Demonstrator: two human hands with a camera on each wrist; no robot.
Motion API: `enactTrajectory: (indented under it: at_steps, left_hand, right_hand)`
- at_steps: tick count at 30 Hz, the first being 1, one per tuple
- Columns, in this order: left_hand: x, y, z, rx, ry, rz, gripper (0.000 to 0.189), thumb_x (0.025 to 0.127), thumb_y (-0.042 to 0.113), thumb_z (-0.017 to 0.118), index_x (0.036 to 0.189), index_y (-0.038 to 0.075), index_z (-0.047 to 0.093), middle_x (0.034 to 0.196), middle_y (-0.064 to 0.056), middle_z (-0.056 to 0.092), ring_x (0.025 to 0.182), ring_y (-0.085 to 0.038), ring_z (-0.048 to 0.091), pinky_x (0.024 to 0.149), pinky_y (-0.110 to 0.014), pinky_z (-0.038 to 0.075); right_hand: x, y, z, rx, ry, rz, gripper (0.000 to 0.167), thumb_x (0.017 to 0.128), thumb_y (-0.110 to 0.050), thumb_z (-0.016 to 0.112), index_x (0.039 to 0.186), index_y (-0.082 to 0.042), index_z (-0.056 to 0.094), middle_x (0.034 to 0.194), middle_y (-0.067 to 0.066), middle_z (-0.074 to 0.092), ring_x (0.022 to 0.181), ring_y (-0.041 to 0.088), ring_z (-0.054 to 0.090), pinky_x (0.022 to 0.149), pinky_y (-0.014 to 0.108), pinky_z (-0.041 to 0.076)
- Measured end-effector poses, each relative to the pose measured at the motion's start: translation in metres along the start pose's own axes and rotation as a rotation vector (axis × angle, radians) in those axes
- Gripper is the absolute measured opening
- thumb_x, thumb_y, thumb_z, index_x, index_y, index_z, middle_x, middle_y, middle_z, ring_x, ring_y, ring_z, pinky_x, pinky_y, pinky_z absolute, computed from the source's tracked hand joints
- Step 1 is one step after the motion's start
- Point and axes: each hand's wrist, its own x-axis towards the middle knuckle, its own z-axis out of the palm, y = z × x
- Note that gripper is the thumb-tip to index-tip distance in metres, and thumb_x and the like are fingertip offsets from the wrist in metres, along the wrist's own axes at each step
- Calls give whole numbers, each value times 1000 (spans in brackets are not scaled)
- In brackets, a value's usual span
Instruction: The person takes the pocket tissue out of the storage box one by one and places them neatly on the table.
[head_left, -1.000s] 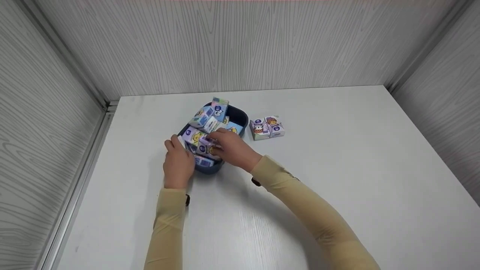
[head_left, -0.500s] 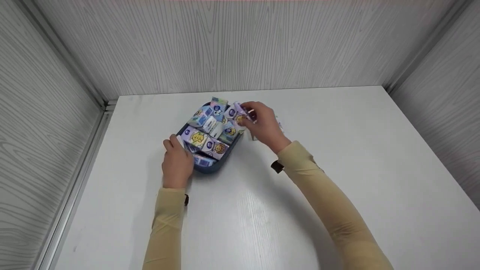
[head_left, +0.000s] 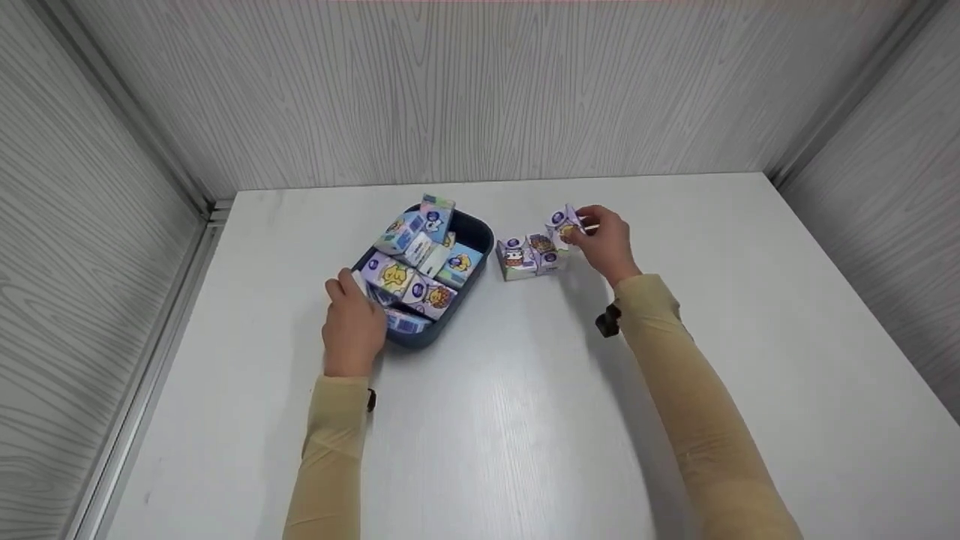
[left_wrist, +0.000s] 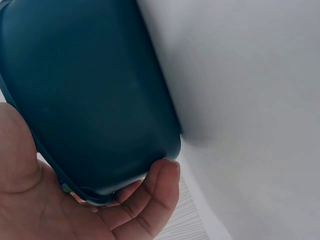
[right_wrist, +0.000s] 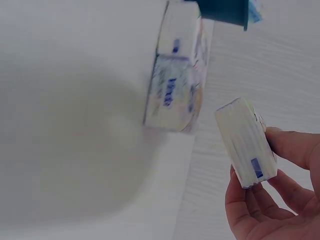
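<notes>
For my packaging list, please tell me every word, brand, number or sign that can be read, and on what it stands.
"Vinda", probably (blurred): outer table packet, farther from the tub.
Inner table packet: blurred blue mark, unreadable.
Held packet in the right hand: blue mark, no readable letters.
Tub packets: print too small to read.

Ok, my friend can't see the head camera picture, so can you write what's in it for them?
A person's right hand pinches a cartoon-printed tissue pack near two similar packs set side by side on a white table. The left hand grips the left side of a dark blue bin holding many more packs.
</notes>
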Motion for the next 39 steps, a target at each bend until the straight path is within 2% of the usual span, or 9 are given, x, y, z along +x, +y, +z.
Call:
enactTrajectory:
  at_steps: [3, 7, 14, 17, 22, 28, 39]
  left_hand:
    - [0, -1, 0, -4, -2, 5, 59, 96, 12, 42, 146, -3, 15, 133, -27, 30, 85, -36, 55, 65, -49, 48]
    - [0, -1, 1, -5, 1, 6, 58, 96, 13, 42, 146, -3, 16, 133, -27, 30, 85, -35, 55, 65, -50, 48]
    - [-1, -1, -1, -4, -4, 2, 59, 96, 13, 42, 145, -3, 15, 132, -27, 30, 87, -35, 55, 67, -50, 48]
    - [-1, -1, -1, -1, 0, -1, 59, 96, 13, 43, 145, -3, 15, 132, -27, 30, 87, -35, 55, 67, -50, 48]
    - [-1, 0, -1, -1, -1, -7, 61, 95, 14, 46, 146, -2, 15, 133, -27, 30, 88, -35, 55, 67, -50, 48]
    - [-1, 0, 1, -4, -22, -19, 62, 96, 15, 46, 147, -1, 14, 135, -26, 29, 94, -35, 55, 72, -50, 48]
    - [0, 0, 0, -1, -28, -17, 62, 97, 15, 45, 147, -2, 13, 137, -27, 27, 99, -37, 54, 75, -52, 48]
  right_hand:
    - [2, 19, -6, -27, 13, 67, 38, 88, -10, 66, 124, 1, 56, 115, 17, 59, 102, 27, 57, 82, 37, 47]
    - [4, 36, -13, -70, 31, 111, 41, 87, -11, 67, 124, 4, 55, 114, 20, 58, 104, 28, 55, 84, 38, 46]
    - [4, 49, -18, -157, 16, 178, 41, 89, -10, 64, 124, 9, 54, 115, 23, 58, 103, 31, 54, 87, 40, 45]
    - [4, 50, -16, -170, 14, 197, 39, 90, -11, 62, 122, 9, 54, 114, 23, 58, 101, 31, 54, 86, 40, 45]
    - [4, 46, -5, -176, 16, 164, 39, 89, -12, 63, 119, 11, 56, 108, 25, 60, 96, 32, 56, 83, 41, 46]
    - [4, 41, 5, -193, -27, 146, 40, 91, -14, 61, 120, 12, 55, 108, 26, 59, 97, 33, 56, 85, 42, 46]
    - [4, 35, 7, -180, -69, 153, 39, 90, -12, 60, 121, 11, 55, 110, 24, 59, 98, 31, 55, 85, 41, 45]
